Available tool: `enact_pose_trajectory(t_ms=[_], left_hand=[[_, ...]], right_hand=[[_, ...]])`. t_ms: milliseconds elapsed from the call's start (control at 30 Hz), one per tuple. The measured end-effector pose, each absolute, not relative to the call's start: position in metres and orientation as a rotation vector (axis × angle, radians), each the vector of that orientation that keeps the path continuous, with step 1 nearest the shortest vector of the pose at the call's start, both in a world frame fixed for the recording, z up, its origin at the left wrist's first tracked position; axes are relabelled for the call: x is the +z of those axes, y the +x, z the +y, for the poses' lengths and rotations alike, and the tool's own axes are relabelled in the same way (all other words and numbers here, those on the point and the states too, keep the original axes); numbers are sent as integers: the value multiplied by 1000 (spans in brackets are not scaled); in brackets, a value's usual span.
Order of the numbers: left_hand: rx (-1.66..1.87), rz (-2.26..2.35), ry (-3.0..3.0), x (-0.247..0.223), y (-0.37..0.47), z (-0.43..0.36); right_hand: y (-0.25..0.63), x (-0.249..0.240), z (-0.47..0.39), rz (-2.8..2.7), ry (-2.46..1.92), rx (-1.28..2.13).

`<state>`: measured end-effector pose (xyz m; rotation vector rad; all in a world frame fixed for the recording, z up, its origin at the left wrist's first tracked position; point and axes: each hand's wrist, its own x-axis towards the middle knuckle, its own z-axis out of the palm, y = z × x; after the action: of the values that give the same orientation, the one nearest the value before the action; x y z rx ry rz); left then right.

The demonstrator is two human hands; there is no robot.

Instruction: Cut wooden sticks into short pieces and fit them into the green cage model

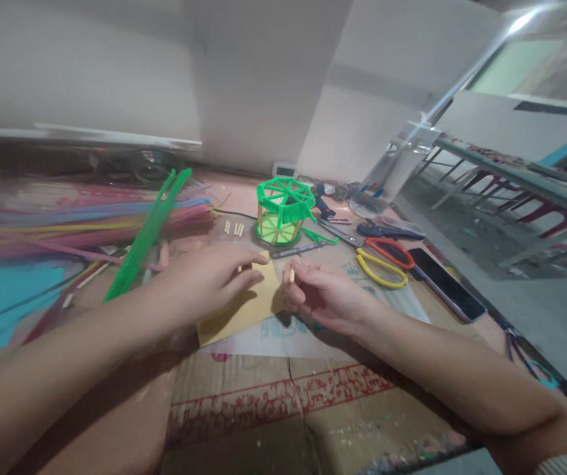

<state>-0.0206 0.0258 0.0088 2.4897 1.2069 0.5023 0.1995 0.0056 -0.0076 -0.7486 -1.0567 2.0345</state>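
Observation:
Between the fingertips of my right hand [325, 293] is a short pale stick [292, 276], pinched and roughly upright. My left hand [226, 276] hovers over a yellow sheet of paper [236, 322], its thumb and forefinger apart with nothing visible between them. Its other fingers are partly hidden. Just beyond both hands stands a small green octagonal model [286, 201], with a spoked top, a lighter green base and thin brown posts. Several short pale sticks [238, 229] lie to the left of the model. A dark pen [297, 250] rests in front of it.
Scissors with red and yellow handles [382, 272], dark-handled pliers [392, 231] and a phone [449, 284] lie on the right. A clear container [377, 194] stands behind them. Green strips [144, 241] and blurred coloured strips [90, 227] spread across the left. Printed cardboard [273, 396] covers the front.

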Motion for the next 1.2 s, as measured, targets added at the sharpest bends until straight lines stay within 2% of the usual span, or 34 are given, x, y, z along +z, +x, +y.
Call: enact_pose_trajectory(t_ms=[167,367,500,600,733,1200], left_hand=[[711,1135,2169,19,-4,13],[745,1072,2398,19,2,2],[620,1325,2591,32,-20,26],[369,1611,2664,40,-42,54],[68,1774,2651,33,-50,85],[-19,1759,2639,19,-37,107]], right_hand=[[198,-18,9,-1194,-852,1858],[194,-20,6,-1384,-903,1700],[202,-12,16,-1451,-996,1549],[208,-13,28,-1393,-965,1442],[205,-22,33,-1356,-984,1450],[204,-29,29,-1402,-977,1476]])
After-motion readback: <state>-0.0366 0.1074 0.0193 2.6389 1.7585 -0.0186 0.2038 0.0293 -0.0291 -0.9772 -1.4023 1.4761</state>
